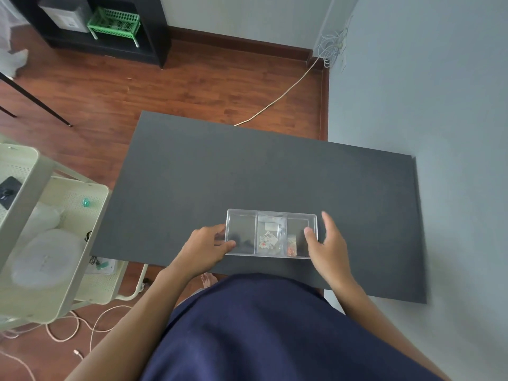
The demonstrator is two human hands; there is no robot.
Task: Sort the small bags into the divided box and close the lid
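Table: I see a dark grey table (247,174) from the head view, set against a pale wall on the right, wood floor beyond its far edge.
Divided box: clear plastic divided box (271,233) sits on the table near its front edge, long side running left to right, three compartments.
Left compartment: I see no bags in it; the table shows through the clear floor.
Middle compartment: holds a loose pile of small bags (269,237) with white and patterned contents.
Right compartment: one small bag with orange contents (291,246) lies at the near left corner.
Lid: I cannot tell whether a clear lid lies over the box; glare and transparency hide it.
Left hand: left hand (207,247) is at the left end of the box, thumb on the near left corner, fingers curled against the end wall.
Left grip: pinching the box's left end.
Right hand: right hand (328,243) is at the right end, thumb resting over the right compartment rim, fingers extended past the outer wall.
Right grip: spread, fingers apart; I cannot tell if the fingers touch the wall.
Surroundings: pale green cart (41,243) stands left of the table; a cable (82,323) lies on the floor below it.
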